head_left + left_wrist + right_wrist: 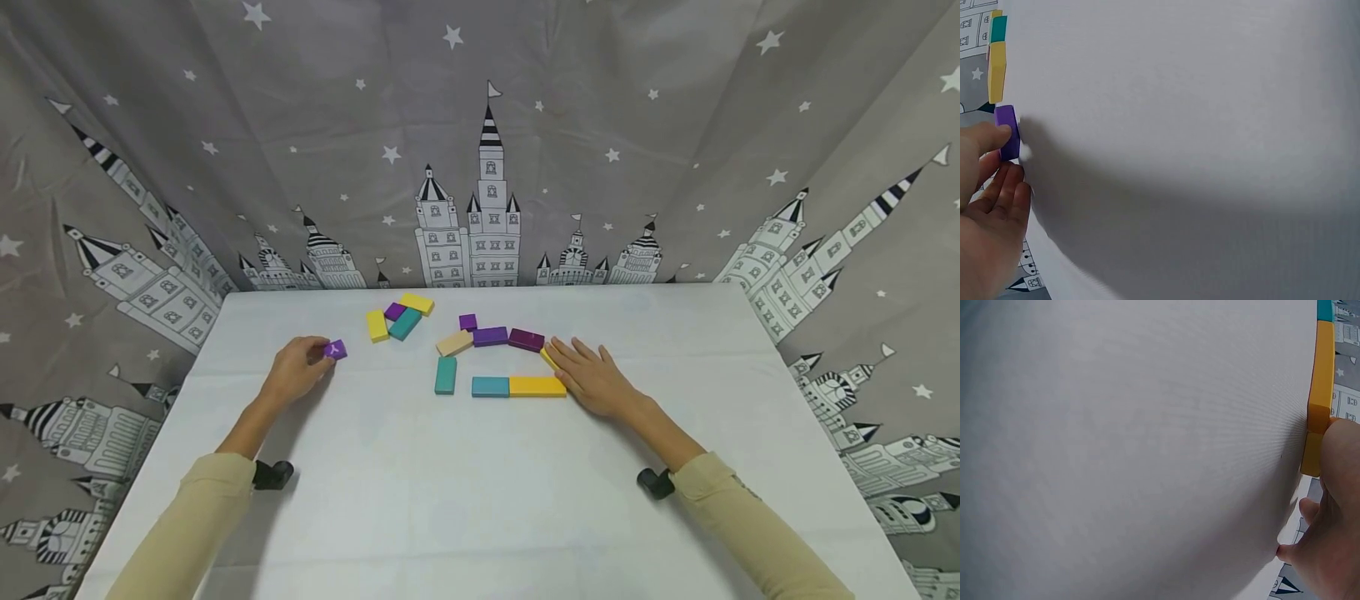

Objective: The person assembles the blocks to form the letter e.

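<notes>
Grey castle-print curtain [645, 50] behind a white table [450, 500], blocks between two hands

At far left, the left hand [296, 368] pinches a purple block [336, 350] marked in white; the block sits at the fingertips, on the hand's right side, while the left wrist view shows the thumb against it and the other fingers loosely extended.

Just right of that lies a cluster: a yellow block [377, 326], a small purple piece [394, 312], a teal block [406, 324] and another yellow one [417, 303].

Mid-table, a green-teal block [446, 376] stands near a cream block [454, 343], then a little purple square [468, 322], a violet block [491, 337] and a maroon block [527, 339]. Below them, a blue block [490, 387] meets a long orange-yellow bar [537, 387] end to end.

At right, the right hand [592, 379] lies spread, fingers nearly straight, partly covering a slanted yellow piece [548, 358] at its left edge; how hard it presses cannot be told.
</notes>
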The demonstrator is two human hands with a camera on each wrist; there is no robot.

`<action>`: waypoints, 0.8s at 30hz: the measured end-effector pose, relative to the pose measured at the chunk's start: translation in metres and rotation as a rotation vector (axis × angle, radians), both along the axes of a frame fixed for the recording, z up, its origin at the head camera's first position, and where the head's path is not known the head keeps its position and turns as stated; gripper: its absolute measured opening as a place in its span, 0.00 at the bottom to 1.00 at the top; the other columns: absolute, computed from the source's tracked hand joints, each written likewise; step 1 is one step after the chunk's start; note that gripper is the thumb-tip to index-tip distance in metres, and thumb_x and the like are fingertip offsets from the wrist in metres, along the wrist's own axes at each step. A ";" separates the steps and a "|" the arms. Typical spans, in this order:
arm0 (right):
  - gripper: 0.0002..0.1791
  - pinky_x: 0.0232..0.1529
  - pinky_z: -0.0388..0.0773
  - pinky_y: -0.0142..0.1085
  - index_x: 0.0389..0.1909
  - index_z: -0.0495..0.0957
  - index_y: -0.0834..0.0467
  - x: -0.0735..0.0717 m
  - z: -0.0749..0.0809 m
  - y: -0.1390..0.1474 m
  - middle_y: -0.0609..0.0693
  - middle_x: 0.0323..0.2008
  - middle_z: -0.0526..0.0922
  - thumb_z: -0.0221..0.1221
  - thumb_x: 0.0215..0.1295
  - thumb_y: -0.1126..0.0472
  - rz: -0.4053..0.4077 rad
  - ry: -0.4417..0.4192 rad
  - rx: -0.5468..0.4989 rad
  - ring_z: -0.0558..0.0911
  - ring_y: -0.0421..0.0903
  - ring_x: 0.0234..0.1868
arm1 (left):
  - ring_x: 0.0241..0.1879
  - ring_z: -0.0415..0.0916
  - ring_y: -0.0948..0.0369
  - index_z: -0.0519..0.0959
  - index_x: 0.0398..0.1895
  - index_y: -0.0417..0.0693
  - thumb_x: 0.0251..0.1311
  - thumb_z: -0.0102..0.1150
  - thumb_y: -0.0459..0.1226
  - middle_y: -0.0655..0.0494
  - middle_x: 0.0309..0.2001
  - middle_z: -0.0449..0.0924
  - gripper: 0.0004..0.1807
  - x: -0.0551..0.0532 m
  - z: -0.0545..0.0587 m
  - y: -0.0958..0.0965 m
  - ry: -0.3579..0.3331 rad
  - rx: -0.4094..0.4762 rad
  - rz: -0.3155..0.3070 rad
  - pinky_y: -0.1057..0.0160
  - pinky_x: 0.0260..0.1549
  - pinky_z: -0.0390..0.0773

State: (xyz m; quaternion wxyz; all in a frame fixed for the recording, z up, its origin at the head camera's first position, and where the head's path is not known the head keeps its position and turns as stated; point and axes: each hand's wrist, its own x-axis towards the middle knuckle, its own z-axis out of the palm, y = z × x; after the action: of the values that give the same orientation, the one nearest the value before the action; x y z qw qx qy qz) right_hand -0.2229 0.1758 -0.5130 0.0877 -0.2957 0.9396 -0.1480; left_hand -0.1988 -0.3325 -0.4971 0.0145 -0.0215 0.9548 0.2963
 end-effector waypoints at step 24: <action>0.31 0.69 0.39 0.68 0.79 0.51 0.49 0.000 -0.001 -0.001 0.49 0.78 0.50 0.41 0.80 0.48 0.000 -0.003 -0.005 0.49 0.60 0.77 | 0.49 0.78 0.45 0.78 0.55 0.31 0.61 0.66 0.30 0.38 0.50 0.79 0.20 0.010 0.020 0.094 0.196 0.173 -0.222 0.47 0.52 0.79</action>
State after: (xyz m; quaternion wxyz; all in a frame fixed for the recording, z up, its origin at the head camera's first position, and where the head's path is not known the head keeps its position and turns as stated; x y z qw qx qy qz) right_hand -0.2230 0.1752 -0.5137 0.0886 -0.2956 0.9392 -0.1508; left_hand -0.1892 -0.2381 -0.4772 -0.0440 0.1146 0.9191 0.3744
